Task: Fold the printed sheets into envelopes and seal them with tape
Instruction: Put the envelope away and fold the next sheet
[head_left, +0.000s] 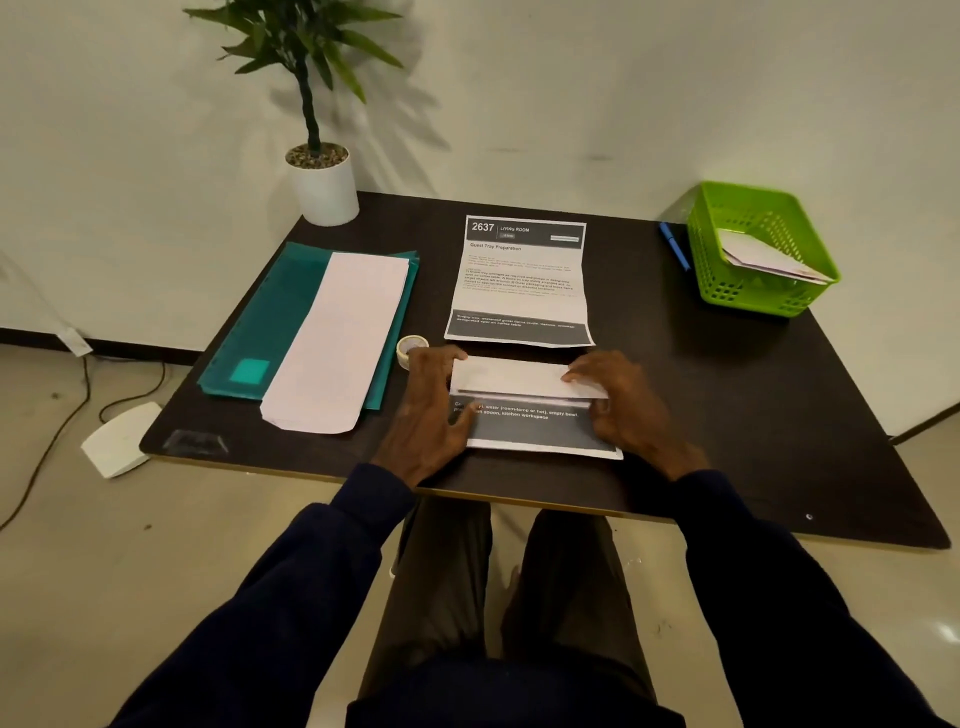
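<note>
While the left hand (436, 405) and right hand (618, 405) press flat, apart, on either end of the sheet (535, 431) at the near edge of the surface (753, 415), its top flap lies folded down. If one end slips before creasing, I judge the fold would skew and jam in an envelope. Just beyond the sheet's left end sits the tape (412, 347); farther beyond, a second sheet (519, 283).

Green lattice basket (727, 260), teal folder (270, 322), dark brown table (727, 389), white pot (324, 192)
</note>
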